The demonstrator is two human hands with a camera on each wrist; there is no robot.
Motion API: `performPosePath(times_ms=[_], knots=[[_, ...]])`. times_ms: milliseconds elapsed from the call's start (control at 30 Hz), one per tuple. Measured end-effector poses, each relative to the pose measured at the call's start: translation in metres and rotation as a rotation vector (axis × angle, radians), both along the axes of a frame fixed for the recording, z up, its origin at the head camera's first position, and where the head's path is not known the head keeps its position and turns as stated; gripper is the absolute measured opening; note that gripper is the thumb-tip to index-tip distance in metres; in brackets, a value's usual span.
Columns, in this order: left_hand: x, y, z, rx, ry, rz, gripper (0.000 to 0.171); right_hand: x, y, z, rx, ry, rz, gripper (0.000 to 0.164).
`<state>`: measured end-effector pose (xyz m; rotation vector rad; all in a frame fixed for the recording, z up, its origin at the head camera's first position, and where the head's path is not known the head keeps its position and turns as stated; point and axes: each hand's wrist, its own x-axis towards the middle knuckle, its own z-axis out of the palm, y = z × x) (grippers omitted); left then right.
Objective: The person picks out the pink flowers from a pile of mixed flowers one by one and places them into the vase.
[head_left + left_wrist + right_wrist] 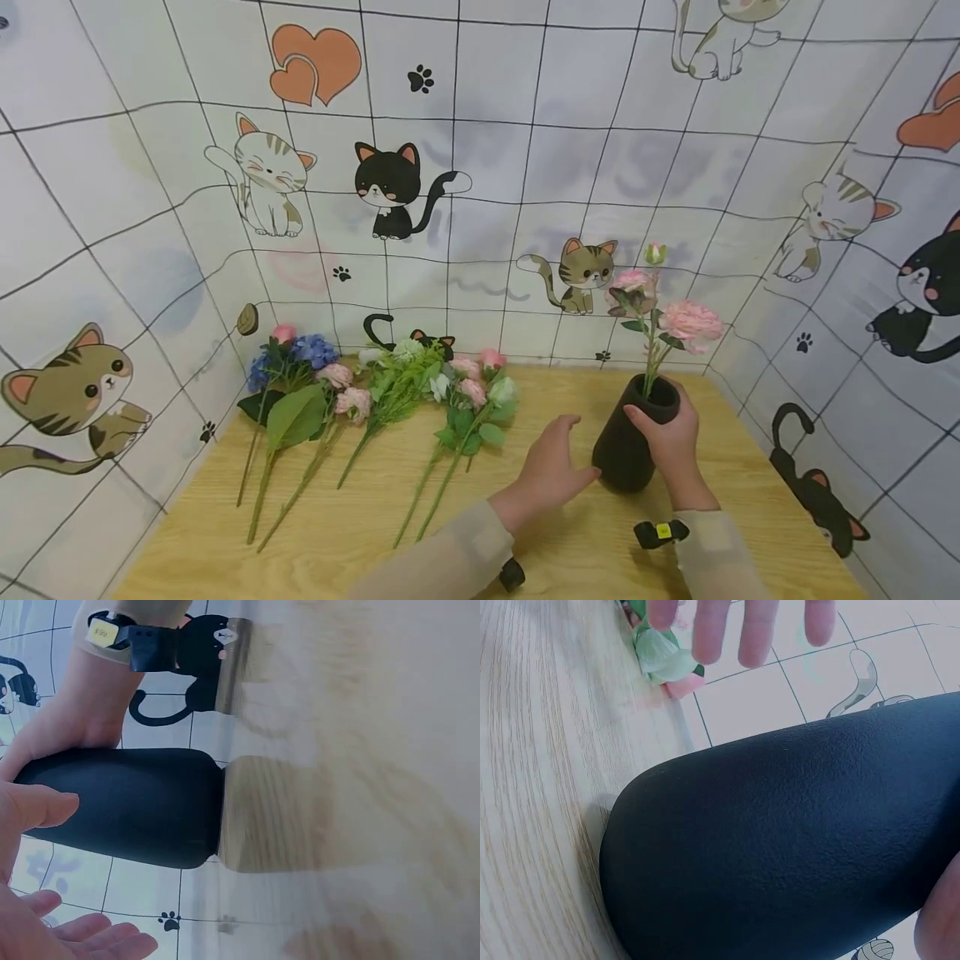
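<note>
A black vase (pixel 628 446) stands at the right of the wooden table, its base on the tabletop. Two pink roses (pixel 692 323) and a small bud (pixel 656 253) rise on green stems from its mouth. My right hand (pixel 672 437) grips the vase near the rim, thumb over the front and the other fingers mostly hidden behind. To the left of the vase is my left hand (pixel 551 467), thumb and fingers spread wide, the thumb tip close to its lower side. The left wrist view shows the left fingers (pixel 112 941) extended beside the vase (pixel 142 806).
Loose artificial flowers lie along the table's left and middle: a blue hydrangea (pixel 315 351) with a large leaf (pixel 295 417), pale pink blooms (pixel 352 402), green sprigs (pixel 405 375), and white and pink roses (pixel 503 392). Cat-printed, grid-patterned cloth (pixel 495 167) surrounds the table's back and sides.
</note>
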<state>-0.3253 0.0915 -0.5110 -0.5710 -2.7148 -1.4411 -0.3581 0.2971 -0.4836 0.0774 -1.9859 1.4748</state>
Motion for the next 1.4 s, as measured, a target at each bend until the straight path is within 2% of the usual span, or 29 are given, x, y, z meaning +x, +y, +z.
performPosePath(times_ms=[133, 367, 733, 1100, 1400], knots=[[0.002, -0.004, -0.003, 0.007, 0.017, -0.014, 0.075, 0.009, -0.006, 0.012, -0.012, 0.002, 0.011, 0.063], [0.009, -0.009, -0.003, 0.023, -0.006, -0.023, 0.075, -0.004, 0.006, -0.008, 0.009, -0.072, -0.017, 0.067], [0.012, -0.026, -0.008, -0.023, 0.024, -0.031, 0.075, -0.005, 0.002, -0.005, 0.013, -0.055, -0.009, 0.065], [0.014, -0.043, 0.009, -0.003, 0.004, -0.017, 0.076, -0.005, 0.008, -0.007, 0.017, -0.066, -0.006, 0.067], [0.014, -0.065, 0.011, 0.015, -0.035, -0.013, 0.077, -0.005, 0.008, -0.005, 0.015, -0.069, -0.015, 0.067]])
